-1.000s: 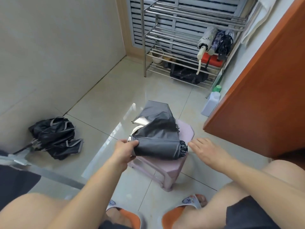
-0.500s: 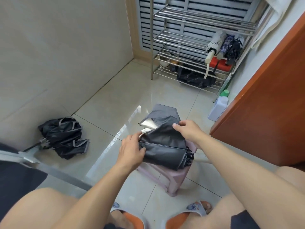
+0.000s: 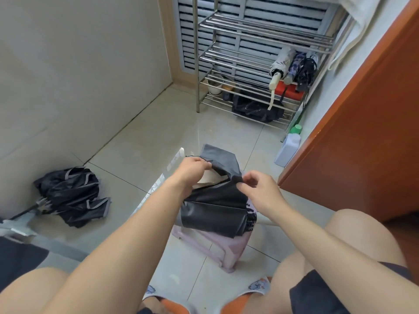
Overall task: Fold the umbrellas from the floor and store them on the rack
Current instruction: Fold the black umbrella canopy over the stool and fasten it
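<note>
A collapsed black umbrella [image 3: 215, 209] lies across a small pink stool [image 3: 229, 250] in front of my knees, its rib tips pointing right. My left hand [image 3: 192, 168] pinches a loose flap of its canopy at the far left. My right hand [image 3: 260, 189] pinches the fabric near the middle of the bundle. A second black umbrella with grey trim [image 3: 70, 196] lies crumpled on the floor at the left. The steel rack [image 3: 260, 57] stands against the far wall, with three folded umbrellas [image 3: 292, 66] on its right side.
A white bottle with a green cap [image 3: 289, 148] stands on the floor by the rack's right leg. An orange-brown door [image 3: 362, 137] fills the right side. A black bag [image 3: 256, 108] lies on the rack's lowest shelf. Pale tiled floor lies between stool and rack.
My right hand moved from beside the stool onto the umbrella fabric. My left hand left the rolled end and went up to pinch the far flap. The camera tilted slightly.
</note>
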